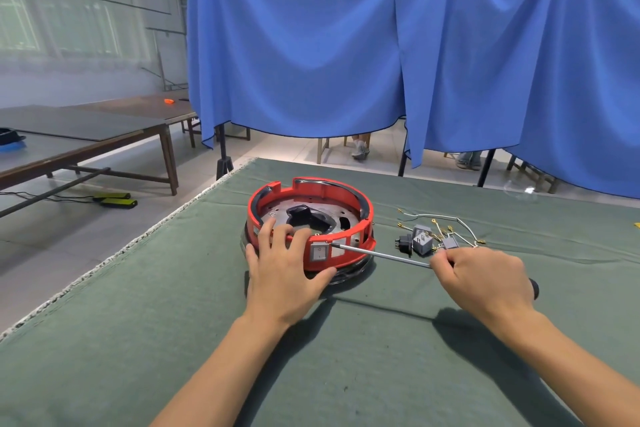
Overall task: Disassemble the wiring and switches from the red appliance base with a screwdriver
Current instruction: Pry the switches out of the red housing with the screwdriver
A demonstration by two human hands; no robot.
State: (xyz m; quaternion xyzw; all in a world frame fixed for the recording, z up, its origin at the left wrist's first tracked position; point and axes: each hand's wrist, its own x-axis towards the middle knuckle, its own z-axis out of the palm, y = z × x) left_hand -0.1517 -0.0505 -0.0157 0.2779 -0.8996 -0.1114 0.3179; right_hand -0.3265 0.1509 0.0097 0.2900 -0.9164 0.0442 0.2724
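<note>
Base: the red appliance base (346, 189) sits near the middle of your green-covered table (173, 340), open side up, metal plate showing inside the ring.
Left hand: your left hand (284, 274) holds the near rim — fingers draped over the top edge into the ring, thumb curled round the lower edge, steadying it.
Right hand: your right hand (485, 279) is wrapped round the screwdriver (381, 254), forefinger and thumb pinching the shaft, the dark handle end poking out behind the palm.
Tip: the blade meets the outer wall just beside the grey switch (319, 252) still seated in the near side of the rim.
Already out: a loose cluster of grey switches and a black plug part (420, 240) lies on the cloth to the right of the base, just beyond your right hand, with white wires (446, 217) and their brass terminals trailing past them.
Progress: by my reading you are well along — most of the wiring looks removed.
Left to do: at least that one rim switch; whether any wire remains behind it I cannot tell.
</note>
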